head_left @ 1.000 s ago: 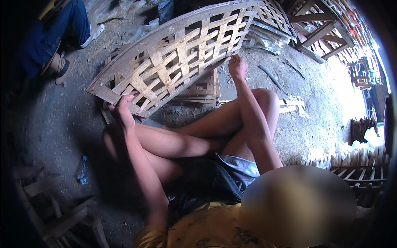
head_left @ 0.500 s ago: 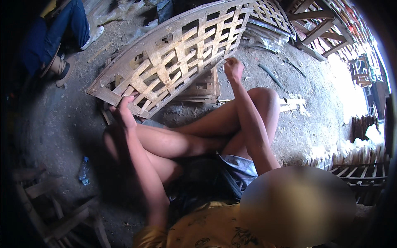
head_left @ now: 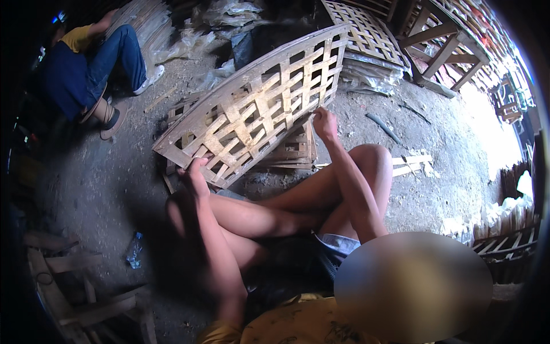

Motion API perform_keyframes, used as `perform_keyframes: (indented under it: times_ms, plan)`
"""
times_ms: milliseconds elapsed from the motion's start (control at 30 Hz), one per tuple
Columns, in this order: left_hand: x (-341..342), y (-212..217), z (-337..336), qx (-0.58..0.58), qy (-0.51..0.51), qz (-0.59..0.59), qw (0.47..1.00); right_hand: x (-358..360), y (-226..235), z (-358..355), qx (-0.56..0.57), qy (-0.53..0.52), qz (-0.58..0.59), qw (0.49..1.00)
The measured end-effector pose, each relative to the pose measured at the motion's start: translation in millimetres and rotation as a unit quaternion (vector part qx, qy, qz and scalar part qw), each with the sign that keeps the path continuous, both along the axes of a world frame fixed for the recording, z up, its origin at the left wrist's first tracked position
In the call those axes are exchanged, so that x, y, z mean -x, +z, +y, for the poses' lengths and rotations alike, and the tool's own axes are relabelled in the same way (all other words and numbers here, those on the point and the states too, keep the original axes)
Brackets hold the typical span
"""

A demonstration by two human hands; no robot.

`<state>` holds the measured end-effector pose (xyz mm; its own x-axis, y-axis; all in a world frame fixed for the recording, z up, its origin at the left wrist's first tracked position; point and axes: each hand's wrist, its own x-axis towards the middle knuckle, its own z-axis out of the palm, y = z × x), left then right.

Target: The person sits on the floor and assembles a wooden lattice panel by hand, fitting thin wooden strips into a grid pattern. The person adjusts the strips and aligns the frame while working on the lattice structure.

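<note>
A woven lattice panel (head_left: pixel 256 114) of flat pale strips in a wooden frame stands tilted in front of my crossed legs. My left hand (head_left: pixel 196 179) is closed on its near left corner. At the right part of the lower edge my right hand (head_left: pixel 326 124) pinches the rim, its fingertips partly hidden. Beneath and behind the panel lies a stack of wooden lattice frames (head_left: pixel 292 150), largely covered by it.
Another lattice panel (head_left: pixel 366 31) tops a plastic-wrapped pile at the back. A wooden bench (head_left: pixel 444 54) stands far right. Broken wooden frames (head_left: pixel 86 286) and a plastic bottle (head_left: pixel 134 250) lie at left. A person in jeans (head_left: pixel 117 63) sits far left. A dark stick (head_left: pixel 384 127) lies on the floor.
The whole view has shifted, so everything appears lower and further right. The panel's top edge sits lower against the pile behind. Both hands keep their places on the panel.
</note>
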<state>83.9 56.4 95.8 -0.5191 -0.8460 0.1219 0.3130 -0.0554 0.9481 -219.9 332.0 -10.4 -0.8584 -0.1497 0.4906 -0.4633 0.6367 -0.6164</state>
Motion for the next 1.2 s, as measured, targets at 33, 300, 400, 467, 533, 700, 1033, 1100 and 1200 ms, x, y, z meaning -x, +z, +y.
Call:
perform_keyframes:
  times_ms: [33, 300, 400, 467, 533, 700, 1033, 1100, 1200]
  plan:
    - [1, 3, 6, -0.008, 0.02, -0.011, 1.0, 2, 1, 2, -0.014, 0.005, 0.002, 1.0]
    - [-3, -1, 1, -0.017, 0.011, -0.001, 1.0, -2, 24, 0, -0.08, -0.057, -0.008, 0.995]
    - [1, 7, 11, -0.022, 0.007, 0.017, 1.0, 7, 24, 5, -0.103, -0.059, -0.046, 0.992]
    - [5, 9, 12, -0.025, 0.005, 0.02, 0.999, 13, 19, 7, -0.074, -0.017, -0.035, 0.996]
    - [1, 8, 9, -0.029, -0.006, 0.013, 0.999, 7, 13, 6, -0.018, 0.05, -0.03, 0.998]
    - [1, 12, 10, -0.003, -0.009, 0.019, 1.0, 11, 18, 8, 0.018, -0.026, -0.056, 0.998]
    - [2, -4, -2, 0.009, 0.011, 0.017, 1.0, 12, 18, 9, 0.045, -0.027, -0.141, 0.989]
    - [7, -7, -1, 0.035, 0.044, 0.027, 0.998, 11, 12, 7, 0.0, 0.013, -0.088, 0.996]
    - [6, -2, 1, 0.011, 0.004, 0.025, 1.0, 20, 8, 12, -0.058, 0.048, -0.073, 0.994]
